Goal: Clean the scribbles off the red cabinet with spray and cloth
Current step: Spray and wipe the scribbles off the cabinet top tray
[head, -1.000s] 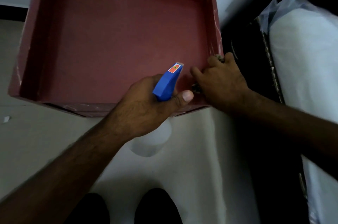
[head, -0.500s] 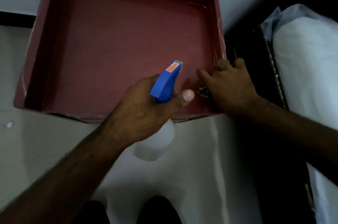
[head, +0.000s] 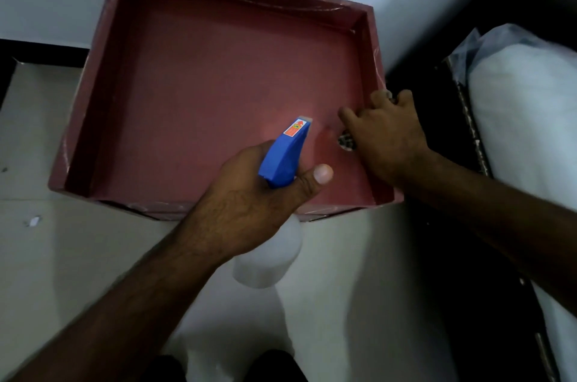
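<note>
Two hands work over the red cabinet (head: 218, 85), which lies open side up on the floor (head: 46, 256) against a white wall.

- Left hand (head: 246, 213) sits at the cabinet's near rim. Its fingers are wrapped round the spray bottle (head: 282, 156) and the thumb lies across the neck. The blue nozzle points into the cabinet, and the translucent body hangs just outside the near rim.
- Right hand (head: 387, 141) is inside the cabinet at its right wall. Its fingers are curled over the cloth (head: 346, 142) and press it onto the inner panel. The cloth is mostly hidden, with only a dark patterned bit showing.
- Thin pale marks (head: 281, 3) run along the cabinet's far rim.
- A white wrapped bundle (head: 524, 119) lies to the right of the cabinet, well apart from it.
</note>
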Demonstrator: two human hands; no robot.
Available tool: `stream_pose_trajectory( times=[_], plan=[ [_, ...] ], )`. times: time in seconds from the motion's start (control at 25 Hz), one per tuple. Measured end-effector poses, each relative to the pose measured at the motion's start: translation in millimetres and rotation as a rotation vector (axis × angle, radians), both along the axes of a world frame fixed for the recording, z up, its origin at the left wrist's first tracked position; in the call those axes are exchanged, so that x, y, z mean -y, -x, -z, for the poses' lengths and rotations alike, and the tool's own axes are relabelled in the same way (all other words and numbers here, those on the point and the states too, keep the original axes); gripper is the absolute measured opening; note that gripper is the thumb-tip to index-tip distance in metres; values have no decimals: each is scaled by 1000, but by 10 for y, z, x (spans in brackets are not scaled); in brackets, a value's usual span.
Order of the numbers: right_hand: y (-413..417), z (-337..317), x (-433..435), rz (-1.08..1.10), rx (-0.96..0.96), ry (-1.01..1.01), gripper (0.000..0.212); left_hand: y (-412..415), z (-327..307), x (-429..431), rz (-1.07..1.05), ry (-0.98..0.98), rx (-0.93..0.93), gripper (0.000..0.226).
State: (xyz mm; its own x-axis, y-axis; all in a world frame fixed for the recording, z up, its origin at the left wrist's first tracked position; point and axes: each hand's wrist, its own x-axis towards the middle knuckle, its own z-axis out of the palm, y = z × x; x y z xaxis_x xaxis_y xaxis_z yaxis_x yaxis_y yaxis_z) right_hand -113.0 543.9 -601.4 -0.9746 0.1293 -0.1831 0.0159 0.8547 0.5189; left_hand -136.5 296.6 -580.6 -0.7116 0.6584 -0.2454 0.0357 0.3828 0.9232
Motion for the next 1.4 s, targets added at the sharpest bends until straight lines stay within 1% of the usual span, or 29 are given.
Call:
stream_pose_trajectory(
  times=[0.08, 0.16, 0.36, 0.44, 0.52, 0.64, 0.72, 0.88, 1.0, 1.08, 1.16, 1.28, 1.4],
  plan=[
    [202, 29, -126, 55, -37, 6, 34, -3, 0, -6, -1, 1, -12, 68],
    [237, 43, -130, 69, -28, -5, 34, -1, 9, 9, -17, -14, -5, 68],
    [-145, 25, 97, 15, 48, -18, 36, 21, -18, 23, -26, -14, 1, 69],
    [-31, 15, 50, 25, 2, 1, 37, 44, -27, -5, -39, -19, 7, 70],
    [198, 47, -83, 73, -54, 35, 33, 68, -28, -26, -41, -28, 17, 71],
    [409, 57, -196, 108, -79, 31, 33, 91, -38, -5, -54, -45, 7, 70],
    [347, 27, -139, 96, -49, 36, 39, 131, -47, 11, -61, -43, -4, 70],
    [1, 48, -61, 36, -42, 14, 32, 262, -119, 28, -76, -35, -25, 70],
    [299, 98, -231, 34, -113, 30, 28, 354, -189, -40, -43, 2, -70, 73],
    [587, 124, -348, 92, -117, 31, 34, 400, -241, -93, -28, 15, -96, 69],
    [690, 134, -371, 115, -131, 31, 39, 447, -277, -134, -30, 16, -125, 67],
    [421, 148, -234, 61, -161, 34, 33, 524, -278, -132, -69, -5, -117, 66],
    [139, 143, -220, 30, -134, 43, 40, 585, -260, -132, -96, -13, -122, 59]
  ],
)
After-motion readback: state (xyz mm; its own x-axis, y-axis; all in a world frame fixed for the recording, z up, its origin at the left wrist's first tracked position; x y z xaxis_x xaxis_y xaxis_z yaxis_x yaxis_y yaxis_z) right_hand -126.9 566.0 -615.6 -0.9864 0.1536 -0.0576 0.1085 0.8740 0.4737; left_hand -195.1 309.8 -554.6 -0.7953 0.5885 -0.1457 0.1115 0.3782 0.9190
